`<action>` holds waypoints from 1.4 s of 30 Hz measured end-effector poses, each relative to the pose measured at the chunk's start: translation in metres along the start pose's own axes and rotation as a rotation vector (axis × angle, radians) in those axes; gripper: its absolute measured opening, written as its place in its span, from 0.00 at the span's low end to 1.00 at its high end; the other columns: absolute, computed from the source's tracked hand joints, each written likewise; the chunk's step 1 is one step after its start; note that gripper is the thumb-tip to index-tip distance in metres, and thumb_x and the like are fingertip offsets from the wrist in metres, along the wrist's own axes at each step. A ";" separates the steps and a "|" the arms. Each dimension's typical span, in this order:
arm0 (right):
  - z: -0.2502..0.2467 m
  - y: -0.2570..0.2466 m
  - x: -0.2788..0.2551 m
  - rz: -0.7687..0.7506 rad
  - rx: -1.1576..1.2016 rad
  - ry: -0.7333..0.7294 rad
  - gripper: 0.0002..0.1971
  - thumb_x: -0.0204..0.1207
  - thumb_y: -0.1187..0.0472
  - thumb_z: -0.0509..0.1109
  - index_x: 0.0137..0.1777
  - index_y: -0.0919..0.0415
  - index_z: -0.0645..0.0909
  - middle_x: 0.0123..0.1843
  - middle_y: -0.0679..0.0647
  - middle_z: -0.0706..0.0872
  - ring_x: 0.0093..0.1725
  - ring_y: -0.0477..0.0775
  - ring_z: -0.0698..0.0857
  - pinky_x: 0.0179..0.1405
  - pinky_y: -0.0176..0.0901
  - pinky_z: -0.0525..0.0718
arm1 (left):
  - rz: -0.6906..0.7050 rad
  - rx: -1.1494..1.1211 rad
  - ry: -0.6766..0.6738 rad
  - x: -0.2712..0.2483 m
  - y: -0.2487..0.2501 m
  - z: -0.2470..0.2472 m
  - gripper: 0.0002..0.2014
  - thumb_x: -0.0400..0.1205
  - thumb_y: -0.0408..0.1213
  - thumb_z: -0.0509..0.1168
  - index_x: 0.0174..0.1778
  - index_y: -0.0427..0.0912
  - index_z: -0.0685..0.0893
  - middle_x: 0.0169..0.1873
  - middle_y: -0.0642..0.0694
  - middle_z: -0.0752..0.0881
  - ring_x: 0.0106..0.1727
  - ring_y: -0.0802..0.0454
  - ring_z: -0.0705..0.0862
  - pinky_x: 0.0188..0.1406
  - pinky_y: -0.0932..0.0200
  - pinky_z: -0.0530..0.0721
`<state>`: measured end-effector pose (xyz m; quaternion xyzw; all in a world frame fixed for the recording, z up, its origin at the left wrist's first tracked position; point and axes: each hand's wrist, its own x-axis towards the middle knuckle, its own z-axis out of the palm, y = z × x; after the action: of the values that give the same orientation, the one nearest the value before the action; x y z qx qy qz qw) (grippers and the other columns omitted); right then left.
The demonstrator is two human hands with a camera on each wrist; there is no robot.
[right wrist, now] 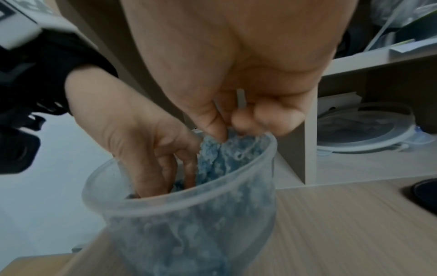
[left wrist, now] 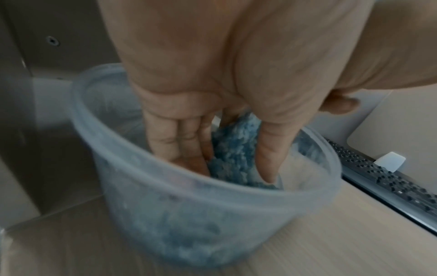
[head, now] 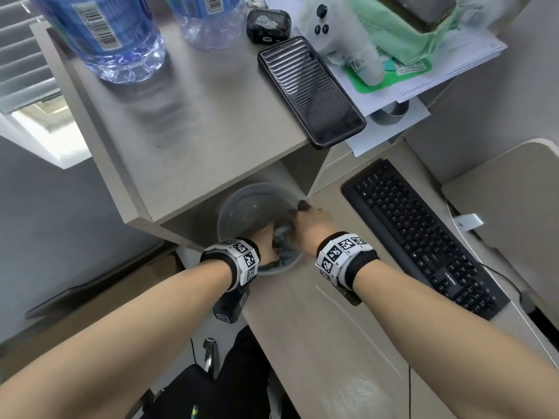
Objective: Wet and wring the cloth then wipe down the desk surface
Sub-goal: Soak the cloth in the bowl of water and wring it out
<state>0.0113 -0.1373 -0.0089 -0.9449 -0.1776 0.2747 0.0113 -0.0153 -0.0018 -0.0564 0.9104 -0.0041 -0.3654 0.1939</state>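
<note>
A clear round plastic tub (head: pixel 242 204) stands on the desk (head: pixel 326 322) under a raised shelf, with a blue fluffy cloth (head: pixel 282 234) bunched inside. My left hand (head: pixel 267 241) reaches down into the tub. In the left wrist view its fingers (left wrist: pixel 184 147) and thumb hold the cloth (left wrist: pixel 234 149) between them. My right hand (head: pixel 308 225) is at the tub's right rim. In the right wrist view its curled fingertips (right wrist: pixel 238 121) pinch the top of the cloth (right wrist: pixel 222 156) above the tub (right wrist: pixel 189 224). The bottom of the tub is hidden by cloth.
The shelf (head: pixel 193 122) overhangs the tub and carries a phone (head: pixel 311 92), two water bottles (head: pixel 102 34) and papers (head: pixel 423 80). A black keyboard (head: pixel 423 240) lies right of my hands. A tub lid (right wrist: pixel 364 134) sits in the cubby behind.
</note>
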 end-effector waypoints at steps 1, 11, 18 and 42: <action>0.000 0.000 0.001 -0.036 -0.009 -0.012 0.20 0.77 0.58 0.65 0.70 0.51 0.79 0.64 0.59 0.80 0.56 0.67 0.86 0.53 0.55 0.83 | -0.001 0.041 0.006 0.003 0.001 -0.001 0.28 0.77 0.41 0.71 0.73 0.47 0.71 0.68 0.44 0.79 0.68 0.42 0.78 0.62 0.53 0.77; 0.029 -0.021 0.033 -0.147 -0.201 -0.184 0.27 0.82 0.56 0.63 0.80 0.60 0.66 0.76 0.64 0.68 0.72 0.73 0.72 0.71 0.62 0.73 | -0.061 0.206 0.095 0.022 -0.003 -0.005 0.30 0.81 0.40 0.66 0.79 0.46 0.66 0.77 0.37 0.66 0.80 0.36 0.61 0.79 0.44 0.59; 0.010 -0.019 0.035 -0.101 0.001 -0.105 0.21 0.82 0.62 0.64 0.74 0.66 0.73 0.72 0.66 0.76 0.69 0.65 0.79 0.67 0.50 0.77 | -0.155 0.022 0.095 0.012 -0.010 -0.011 0.14 0.81 0.33 0.66 0.62 0.37 0.82 0.63 0.37 0.84 0.67 0.37 0.81 0.67 0.48 0.78; 0.005 -0.018 0.026 -0.151 -0.044 0.003 0.19 0.82 0.56 0.63 0.72 0.55 0.77 0.67 0.59 0.84 0.65 0.63 0.83 0.61 0.52 0.81 | -0.083 0.236 -0.028 0.022 -0.020 -0.004 0.46 0.74 0.53 0.74 0.82 0.42 0.56 0.82 0.39 0.58 0.83 0.38 0.56 0.83 0.45 0.54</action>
<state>0.0233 -0.1120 -0.0250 -0.9293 -0.2543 0.2675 0.0117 0.0006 0.0147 -0.0750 0.9212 -0.0121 -0.3826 0.0699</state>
